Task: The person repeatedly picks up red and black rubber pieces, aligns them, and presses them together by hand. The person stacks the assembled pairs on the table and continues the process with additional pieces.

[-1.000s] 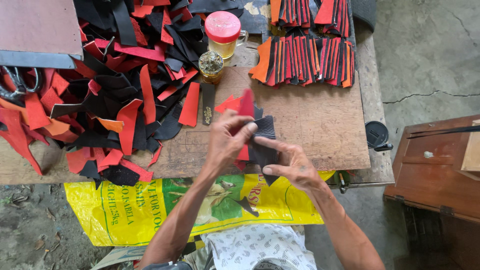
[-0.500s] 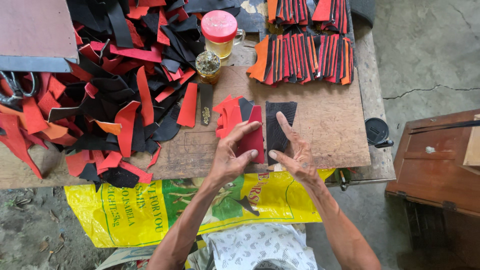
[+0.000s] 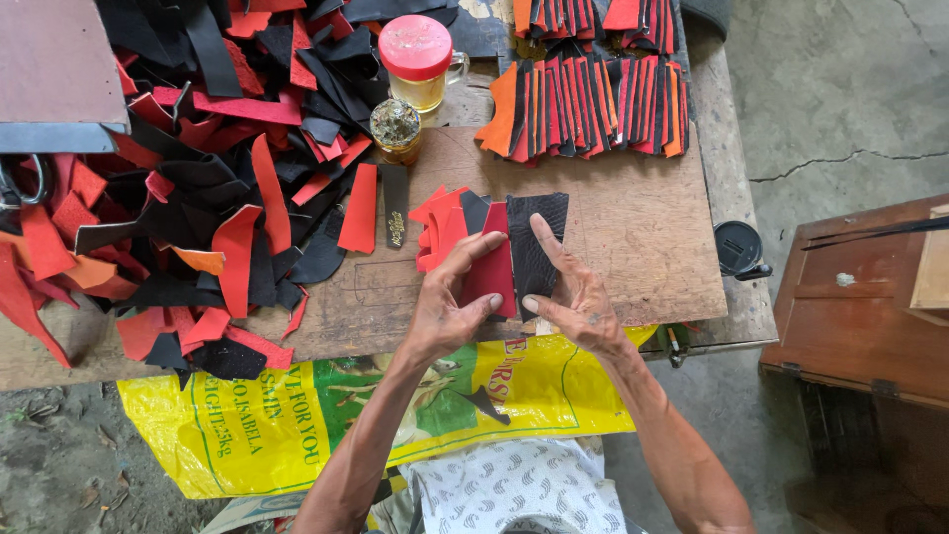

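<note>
Fingers of your left hand pinch the red strip flat on the wooden board; your right hand spreads wide, pressing the textured black piece just right of it.

1. A worn wooden tabletop fills the middle of the view, its boards scratched and pale brown.
2. A cracked grey concrete floor lies to the right; one thin crack runs across it.
3. A brown wooden cabinet stands on the floor just beside the tabletop's right edge.
4. A yellow printed sack hangs over the tabletop's near edge.
5. Bare dirt ground with dry leaves shows at the lower left.
6. Soft, even daylight falls over everything, without hard shadows.
</note>
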